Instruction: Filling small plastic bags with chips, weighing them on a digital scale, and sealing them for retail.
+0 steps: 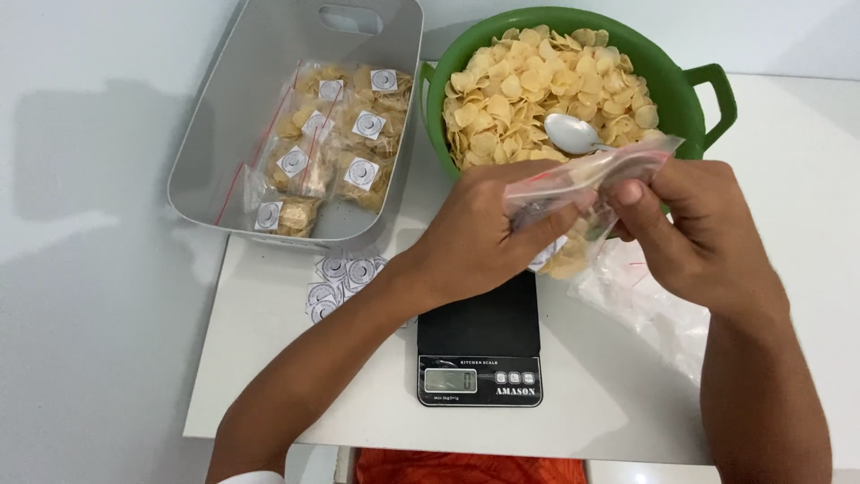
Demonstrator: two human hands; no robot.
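Head view: both hands are up over the black digital scale [480, 345], pinching one small clear plastic bag [582, 179] of pale chips. The left hand [475, 237] has its grip closed on the bag's crinkled top edge; the right hand [694, 229] presses thumb and fingers together on the same strip. Just behind, a round green bowl [694, 90] brims with thin, curled chips and a shiny metal spoon [573, 134]. Filled packets lie in the grey tray [215, 143] on the white table [269, 358].

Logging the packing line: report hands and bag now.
Left hand and right hand pinch the clear plastic zip bag of pale chips above the black digital scale. Nothing in the way.
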